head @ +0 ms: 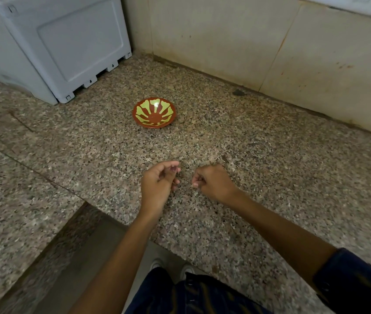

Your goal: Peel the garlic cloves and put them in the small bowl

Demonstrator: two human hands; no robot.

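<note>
Nearest the camera are the person's dark patterned clothes (193, 298) and two bare forearms reaching out over the front edge of the speckled granite counter (270, 155). Both hands hover side by side, near each other but apart, above the middle of the counter. The left hand (157, 180) has its fingers loosely curled toward the thumb, and the right hand (211, 181) is curled tighter; whether either pinches a garlic clove cannot be told, since no clove or skin shows plainly in or around them. The small bowl (154, 112), red-brown with a yellow-green ray pattern, sits farther back toward the counter's rear, well apart from the hands, and looks empty. Behind it to the left a grey plastic appliance (55, 41) stands in the back corner against the tiled wall (225, 37). Judging by this, the peeling step is barely under way: any clove should be pinched firmly at one end, its skin picked loose with a thumbnail, then carried forward to the bowl.
</note>
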